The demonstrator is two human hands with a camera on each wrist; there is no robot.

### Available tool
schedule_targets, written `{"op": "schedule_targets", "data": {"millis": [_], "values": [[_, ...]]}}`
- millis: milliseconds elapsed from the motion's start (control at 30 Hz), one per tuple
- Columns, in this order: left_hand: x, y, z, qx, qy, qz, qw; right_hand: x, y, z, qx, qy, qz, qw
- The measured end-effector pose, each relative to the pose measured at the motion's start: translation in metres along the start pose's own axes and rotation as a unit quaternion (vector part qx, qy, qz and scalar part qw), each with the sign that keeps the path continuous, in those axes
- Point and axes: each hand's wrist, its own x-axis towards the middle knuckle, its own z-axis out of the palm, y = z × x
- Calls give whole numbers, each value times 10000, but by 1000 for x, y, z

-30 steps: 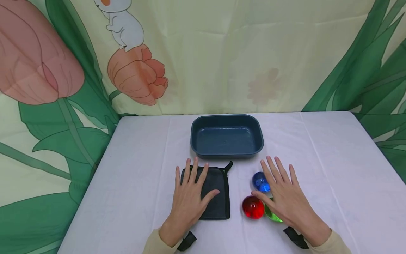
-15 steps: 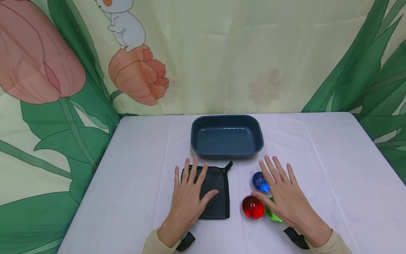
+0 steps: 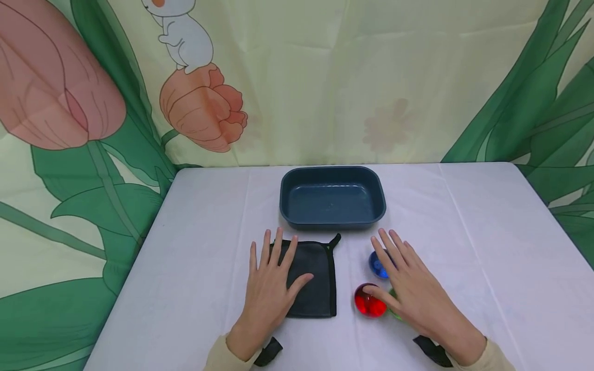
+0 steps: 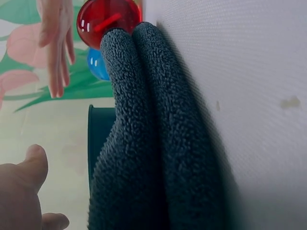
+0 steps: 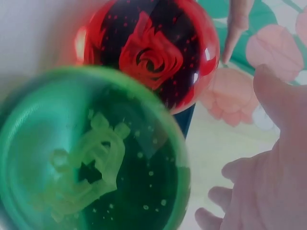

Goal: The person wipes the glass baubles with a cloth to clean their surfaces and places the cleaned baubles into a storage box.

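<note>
My left hand [image 3: 269,291] is spread flat over the left part of a black square pad [image 3: 317,278] with a corner loop. In the left wrist view, the pad [image 4: 129,120] shows two thick terry-cloth layers at its edge, and the thumb stands apart from it. My right hand [image 3: 417,293], fingers extended, hovers over three clear glass-like balls. Its thumb overlaps the red ball [image 3: 369,306], and its fingers partly cover the blue ball [image 3: 378,265]. The green ball [image 5: 96,167] is mostly hidden under that hand in the head view. Neither hand holds anything.
A dark blue rectangular dish [image 3: 331,224] stands behind the pad and balls, near the far table edge. White cloth covers the table [image 3: 464,232]. A printed curtain [image 3: 315,87] with flowers and leaves hangs behind. Black straps [image 3: 269,352] are at both wrists.
Both hands have drifted slightly left. The right hand has tilted, its fingers drawing closer together and covering more of the green ball. The pad, balls and dish stay in place.
</note>
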Motion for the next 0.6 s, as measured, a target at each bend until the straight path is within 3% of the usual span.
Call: {"op": "schedule_targets", "data": {"millis": [333, 600], "values": [[-1, -7, -1, -348, -131, -303, 9989, -3, -3, 1, -148, 224, -660, 9975], [-2, -13, -2, -518, -136, -422, 9977, -5, -12, 0, 248, -182, -437, 9986]]}}
